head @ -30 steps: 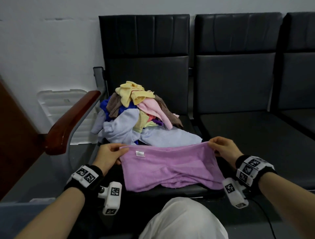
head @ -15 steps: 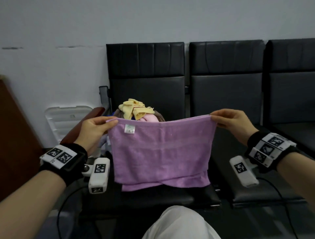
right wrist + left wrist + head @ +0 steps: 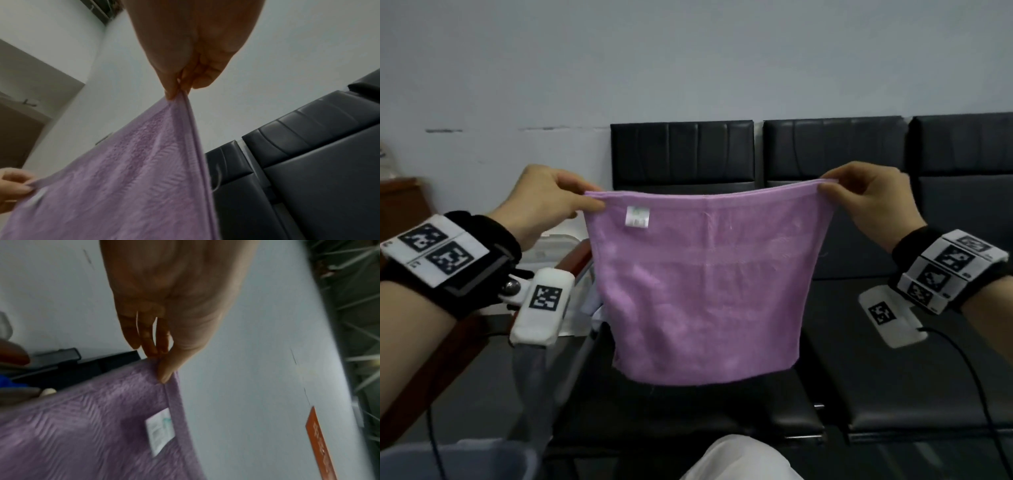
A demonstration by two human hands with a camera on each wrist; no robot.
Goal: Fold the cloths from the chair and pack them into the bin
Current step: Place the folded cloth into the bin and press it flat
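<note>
Peeking behind cloth (image 3: 82,426) — blue cloth (image 3: 8,382), left-wrist-only.

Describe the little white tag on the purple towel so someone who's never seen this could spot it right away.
In front of the row of black chairs, the left hand and right hand hold a purple towel up by its top corners. The tag sits just below the top hem, near the left hand: the only white patch on the purple cloth.

Matt terry cloth (image 3: 705,291), glossy leather chair (image 3: 835,150)
</note>
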